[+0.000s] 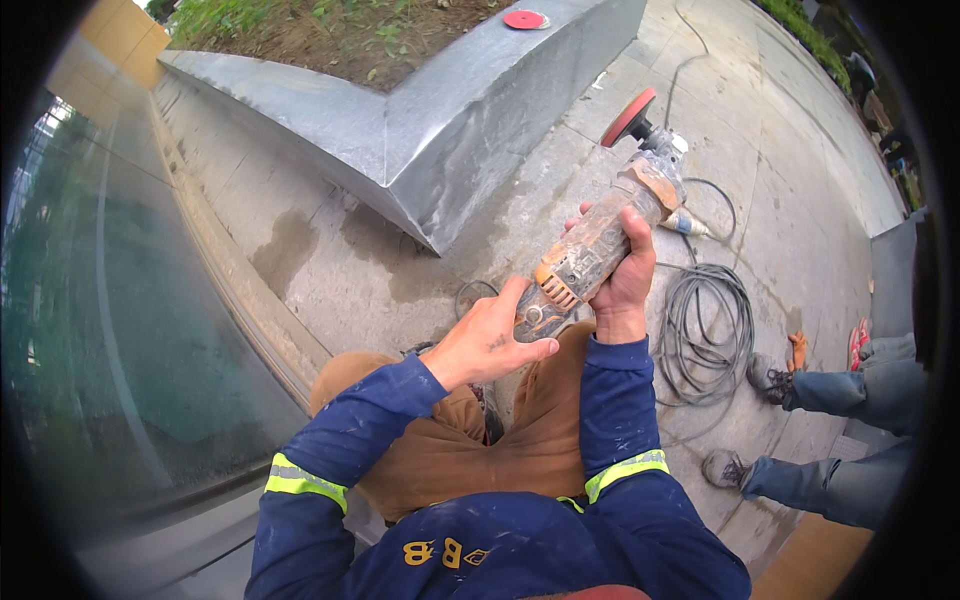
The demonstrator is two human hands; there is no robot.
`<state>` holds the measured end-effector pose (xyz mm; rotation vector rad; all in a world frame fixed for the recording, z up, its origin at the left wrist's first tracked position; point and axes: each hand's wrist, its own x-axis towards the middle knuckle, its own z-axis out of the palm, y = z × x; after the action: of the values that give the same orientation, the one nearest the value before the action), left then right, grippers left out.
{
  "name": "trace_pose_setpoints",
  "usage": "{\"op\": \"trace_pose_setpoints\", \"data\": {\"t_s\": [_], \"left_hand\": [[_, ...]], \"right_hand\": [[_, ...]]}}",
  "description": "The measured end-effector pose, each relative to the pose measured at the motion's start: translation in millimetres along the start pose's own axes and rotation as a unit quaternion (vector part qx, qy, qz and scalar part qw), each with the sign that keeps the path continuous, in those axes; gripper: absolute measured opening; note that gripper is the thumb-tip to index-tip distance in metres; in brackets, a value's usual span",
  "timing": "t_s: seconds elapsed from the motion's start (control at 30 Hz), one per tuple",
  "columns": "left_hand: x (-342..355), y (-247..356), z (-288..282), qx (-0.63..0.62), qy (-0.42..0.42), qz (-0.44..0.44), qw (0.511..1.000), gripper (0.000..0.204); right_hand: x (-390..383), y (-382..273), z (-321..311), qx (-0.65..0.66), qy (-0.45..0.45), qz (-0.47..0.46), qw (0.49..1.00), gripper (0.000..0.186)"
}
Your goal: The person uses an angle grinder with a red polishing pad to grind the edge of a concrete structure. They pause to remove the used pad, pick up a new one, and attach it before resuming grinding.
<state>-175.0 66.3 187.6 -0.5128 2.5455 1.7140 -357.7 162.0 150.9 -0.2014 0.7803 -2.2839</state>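
A dusty, worn angle grinder [600, 235] with orange parts is held up in front of me, tilted away to the right. Its red-edged disc [628, 117] faces up at the far end. My right hand [628, 275] wraps the middle of the body, thumb along the near side. Around the rear end closes my left hand [485, 340], with its thumb sticking out and its fingers partly hidden behind the tool. Beyond the grinder, a white and blue bottle [684, 222] lies on the pavement.
A grey stone planter [450, 125] with a sharp corner stands ahead, a red disc [526, 19] on its ledge. Coiled grey cable [705, 335] lies to the right. Another person's legs [840, 390] stand there, near an orange glove [797, 350]. Glass [150, 300] borders the left.
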Motion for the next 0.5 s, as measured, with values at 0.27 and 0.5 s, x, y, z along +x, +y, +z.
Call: {"op": "trace_pose_setpoints", "data": {"t_s": [0.27, 0.5], "left_hand": [[0.6, -12.2, 4.0, -0.020, 0.010, 0.019, 1.000, 0.067], [2.1, -3.8, 0.5, -0.125, -0.035, -0.054, 0.990, 0.059]], "right_hand": [[3.3, 5.5, -2.0, -0.011, 0.008, -0.007, 1.000, 0.053], [2.7, 4.2, 1.4, -0.012, 0.013, -0.005, 1.000, 0.052]]}}
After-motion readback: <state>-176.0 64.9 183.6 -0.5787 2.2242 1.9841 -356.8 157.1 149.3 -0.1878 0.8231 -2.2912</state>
